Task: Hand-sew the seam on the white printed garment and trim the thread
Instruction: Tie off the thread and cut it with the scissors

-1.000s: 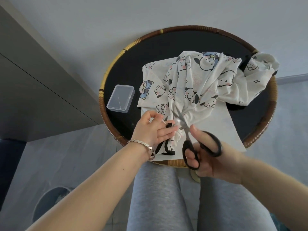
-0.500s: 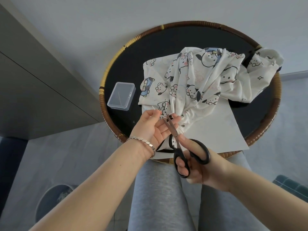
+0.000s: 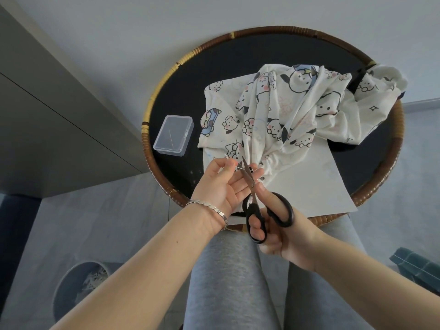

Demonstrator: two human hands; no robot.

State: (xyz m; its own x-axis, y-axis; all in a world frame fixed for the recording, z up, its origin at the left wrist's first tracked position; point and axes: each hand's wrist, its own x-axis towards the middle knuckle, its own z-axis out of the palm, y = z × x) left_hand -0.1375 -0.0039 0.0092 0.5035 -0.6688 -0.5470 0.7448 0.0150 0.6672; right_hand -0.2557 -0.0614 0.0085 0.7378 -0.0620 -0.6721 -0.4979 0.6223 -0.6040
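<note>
Two hands are working at the near edge of the garment (image 3: 297,110), which is lying bunched on the surface (image 3: 190,91) just beyond your fingers. Your left hand (image 3: 221,186) is pinching a thin silvery needle (image 3: 232,162) between thumb and forefinger, the other fingers relaxed. The thread is too fine to see. Your right hand (image 3: 283,239) is gripping the scissors (image 3: 252,186), tips just right of that pinch. You are seemingly trimming; next, you should be tensioning the thread and cutting clear of cloth and fingers.

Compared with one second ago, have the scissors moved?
Yes: the scissors moved left, closer to the clear box, now crossing the left hand.
</note>
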